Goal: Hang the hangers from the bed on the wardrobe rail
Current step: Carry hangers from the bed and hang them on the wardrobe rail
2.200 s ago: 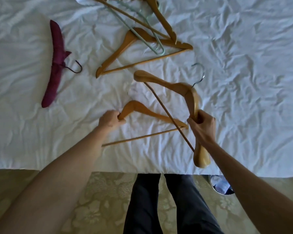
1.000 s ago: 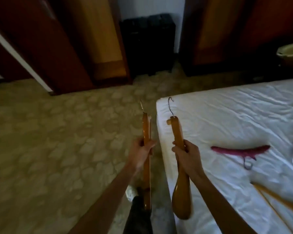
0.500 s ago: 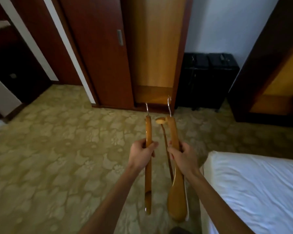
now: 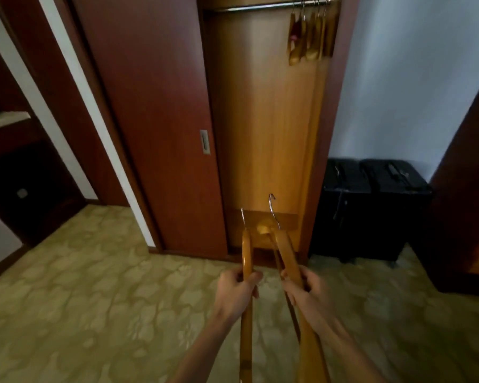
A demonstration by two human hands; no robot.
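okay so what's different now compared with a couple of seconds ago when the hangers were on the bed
Both hangers came up off the bed, and the person turned toward the open wardrobe, whose rail now shows. The left hand still grips the thin hanger, the right hand the thick hanger.

Two wooden hangers in hands: one in left hand (image 4: 237,293), one in right hand (image 4: 309,298). Several more hangers on rail (image 4: 260,7), bunched, exact count unclear. Two black suitcases beside wardrobe. One sliding door (image 4: 155,120).
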